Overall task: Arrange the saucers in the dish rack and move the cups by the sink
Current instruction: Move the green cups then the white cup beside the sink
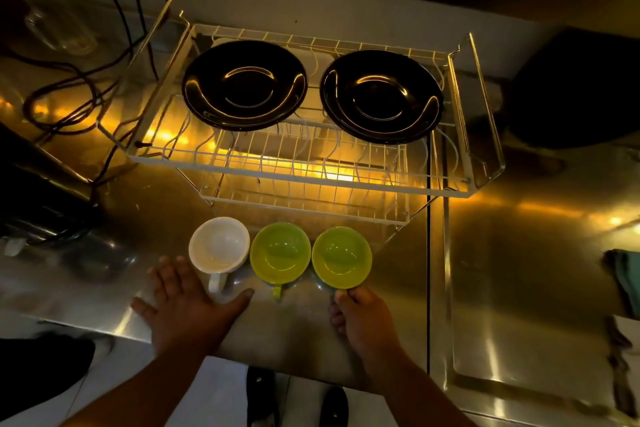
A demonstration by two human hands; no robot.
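Green cup (341, 256) handle pinched in right hand (363, 319) grip.

Bench (519, 253) under both hands is reading as brushed stainless steel, throwing back streaky amber glare. White cup (219, 243) just past the left hand (188, 308) is looking like glazed ceramic, smooth and glossy. Two green cups (280, 251) (341, 256) ahead of the right hand (363, 319) are showing the same glossy glaze. Beyond them, the dish rack (311, 180) is showing as white-coated wire. Black saucers (244, 85) (381, 96) in it are gleaming, near mirror gloss.
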